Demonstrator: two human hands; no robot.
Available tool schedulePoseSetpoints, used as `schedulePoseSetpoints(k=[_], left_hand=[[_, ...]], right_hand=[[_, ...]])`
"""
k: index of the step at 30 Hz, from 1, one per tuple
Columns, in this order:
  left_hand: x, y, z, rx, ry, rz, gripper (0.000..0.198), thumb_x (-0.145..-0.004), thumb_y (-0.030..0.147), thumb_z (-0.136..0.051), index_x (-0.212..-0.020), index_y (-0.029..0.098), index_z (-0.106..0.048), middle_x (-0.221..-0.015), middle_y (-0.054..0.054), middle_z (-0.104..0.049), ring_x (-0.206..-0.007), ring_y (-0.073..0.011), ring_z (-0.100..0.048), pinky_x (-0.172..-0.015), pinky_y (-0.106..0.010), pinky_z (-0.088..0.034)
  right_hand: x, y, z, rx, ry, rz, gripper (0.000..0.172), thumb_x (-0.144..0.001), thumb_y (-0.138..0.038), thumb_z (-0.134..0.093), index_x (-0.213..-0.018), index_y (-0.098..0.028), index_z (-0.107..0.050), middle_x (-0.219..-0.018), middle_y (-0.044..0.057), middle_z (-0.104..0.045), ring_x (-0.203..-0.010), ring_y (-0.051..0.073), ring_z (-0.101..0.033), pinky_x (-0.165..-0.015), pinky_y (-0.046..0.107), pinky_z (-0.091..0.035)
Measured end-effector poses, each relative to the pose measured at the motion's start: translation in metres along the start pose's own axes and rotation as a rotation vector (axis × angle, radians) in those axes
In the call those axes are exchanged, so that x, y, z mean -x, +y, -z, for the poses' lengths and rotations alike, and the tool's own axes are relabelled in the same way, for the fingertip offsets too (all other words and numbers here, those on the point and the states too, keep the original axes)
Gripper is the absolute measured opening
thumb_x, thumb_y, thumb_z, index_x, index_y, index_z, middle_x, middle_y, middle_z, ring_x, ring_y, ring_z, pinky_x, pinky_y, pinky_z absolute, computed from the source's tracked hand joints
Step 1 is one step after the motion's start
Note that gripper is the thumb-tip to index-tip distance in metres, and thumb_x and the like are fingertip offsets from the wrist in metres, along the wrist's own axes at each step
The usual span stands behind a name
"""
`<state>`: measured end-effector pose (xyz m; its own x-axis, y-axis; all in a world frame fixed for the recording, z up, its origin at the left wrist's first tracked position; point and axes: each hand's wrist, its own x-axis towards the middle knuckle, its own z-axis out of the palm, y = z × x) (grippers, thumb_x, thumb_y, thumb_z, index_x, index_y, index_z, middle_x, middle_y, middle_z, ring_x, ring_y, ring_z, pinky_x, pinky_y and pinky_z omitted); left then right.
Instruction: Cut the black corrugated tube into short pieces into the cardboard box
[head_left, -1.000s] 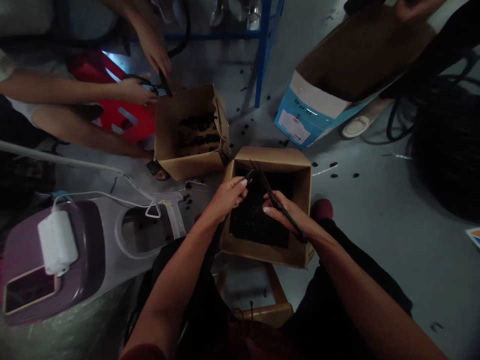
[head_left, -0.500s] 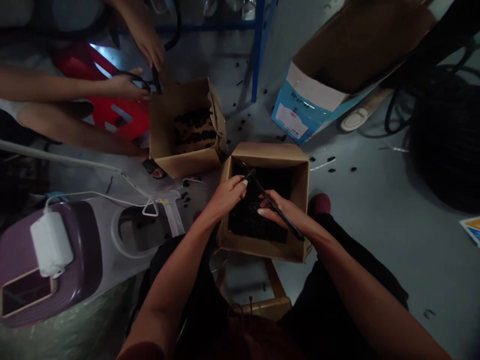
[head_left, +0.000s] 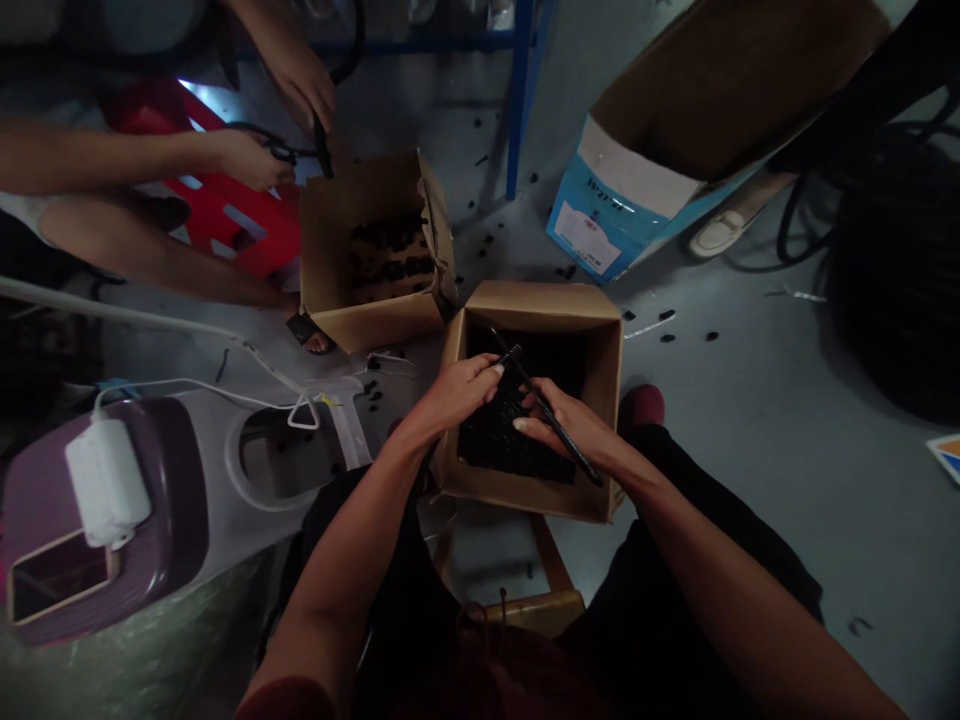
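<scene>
My left hand (head_left: 466, 388) pinches a short dark piece (head_left: 511, 354) between thumb and fingers, over the open cardboard box (head_left: 541, 298). A long, thin black rod (head_left: 553, 422) slants across my right hand (head_left: 566, 425), between thumb and forefinger, and its far end meets the short piece. The right thumb and fingertips stand somewhat apart around the rod. Below both hands, the box holds a heap of small black pieces (head_left: 495, 440). Dim light hides their exact kind.
A co-worker's hands (head_left: 259, 160) hold scissors and a black strip by a second cardboard box (head_left: 375, 325) at upper left. A blue carton (head_left: 596, 215) stands at upper right. A purple stool (head_left: 169, 500) at left carries a phone (head_left: 60, 578) and white adapter (head_left: 109, 480).
My hands keep nearly the same pose over the box; the rod has tilted slightly. The co-worker's hands have shifted slightly. The whole view has drifted a little.
</scene>
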<state>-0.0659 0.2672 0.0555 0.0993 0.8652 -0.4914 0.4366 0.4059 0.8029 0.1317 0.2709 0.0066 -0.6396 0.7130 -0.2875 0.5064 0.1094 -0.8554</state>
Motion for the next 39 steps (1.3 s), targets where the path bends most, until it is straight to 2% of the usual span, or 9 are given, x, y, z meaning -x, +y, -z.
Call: schedulePoseSetpoints(k=[3, 7, 13, 18, 25, 30, 39], left_hand=[[0.002, 0.004, 0.002, -0.025, -0.032, -0.007, 0.028, -0.086, 0.034, -0.041, -0.08, 0.015, -0.06, -0.058, 0.004, -0.047, -0.055, -0.0087, -0.041, -0.056, -0.021, -0.032], [0.002, 0.006, 0.002, -0.042, -0.043, -0.015, 0.031, -0.086, 0.035, -0.039, -0.067, 0.016, -0.053, -0.057, 0.003, -0.046, -0.056, -0.009, -0.042, -0.056, -0.022, -0.032], [0.001, 0.003, 0.002, -0.041, -0.033, 0.001, 0.03, -0.086, 0.035, -0.039, -0.067, 0.016, -0.053, -0.058, 0.003, -0.048, -0.056, -0.0089, -0.042, -0.055, -0.022, -0.031], [0.0, 0.003, 0.001, -0.03, -0.035, 0.01, 0.032, -0.087, 0.036, -0.037, -0.064, 0.017, -0.048, -0.057, 0.003, -0.045, -0.055, -0.009, -0.041, -0.055, -0.022, -0.031], [0.0, 0.001, -0.002, -0.076, -0.029, 0.012, 0.034, -0.089, 0.032, -0.034, -0.06, 0.017, -0.046, -0.056, 0.003, -0.045, -0.055, -0.0092, -0.041, -0.057, -0.023, -0.031], [0.0, -0.002, -0.003, -0.082, -0.031, 0.023, 0.034, -0.089, 0.032, -0.033, -0.061, 0.017, -0.046, -0.057, 0.002, -0.045, -0.055, -0.0097, -0.04, -0.057, -0.024, -0.031], [-0.002, -0.008, -0.003, -0.109, -0.083, 0.032, 0.033, -0.088, 0.03, -0.034, -0.059, 0.017, -0.044, -0.056, 0.002, -0.045, -0.055, -0.0092, -0.041, -0.057, -0.023, -0.032]], right_hand=[[0.0, 0.0, 0.0, 0.011, 0.001, 0.005, 0.054, -0.08, -0.051, -0.056, -0.12, -0.017, -0.046, -0.108, 0.014, -0.061, -0.09, 0.025, -0.061, -0.076, 0.037, -0.049], [0.0, -0.002, 0.0, 0.032, 0.016, -0.011, 0.046, -0.083, -0.049, -0.052, -0.116, -0.017, -0.049, -0.103, 0.013, -0.063, -0.09, 0.026, -0.061, -0.077, 0.038, -0.048], [0.0, -0.009, -0.002, 0.042, 0.029, -0.103, 0.032, -0.086, -0.041, -0.047, -0.108, -0.018, -0.051, -0.1, 0.011, -0.065, -0.088, 0.024, -0.062, -0.078, 0.034, -0.046], [0.0, -0.007, -0.009, 0.016, 0.056, -0.135, 0.027, -0.085, -0.04, -0.046, -0.102, -0.019, -0.051, -0.097, 0.009, -0.065, -0.085, 0.023, -0.062, -0.075, 0.032, -0.045], [-0.002, -0.004, -0.019, -0.002, 0.089, -0.186, 0.019, -0.08, -0.032, -0.046, -0.096, -0.021, -0.05, -0.078, 0.002, -0.063, -0.067, 0.017, -0.058, -0.064, 0.027, -0.041], [-0.001, -0.005, -0.021, 0.007, 0.09, -0.204, 0.018, -0.077, -0.027, -0.045, -0.093, -0.022, -0.05, -0.07, 0.0, -0.06, -0.059, 0.015, -0.054, -0.059, 0.025, -0.038], [0.004, 0.001, -0.025, 0.035, 0.084, -0.23, 0.02, -0.076, -0.022, -0.043, -0.094, -0.023, -0.051, -0.065, -0.002, -0.057, -0.057, 0.014, -0.054, -0.058, 0.024, -0.037]])
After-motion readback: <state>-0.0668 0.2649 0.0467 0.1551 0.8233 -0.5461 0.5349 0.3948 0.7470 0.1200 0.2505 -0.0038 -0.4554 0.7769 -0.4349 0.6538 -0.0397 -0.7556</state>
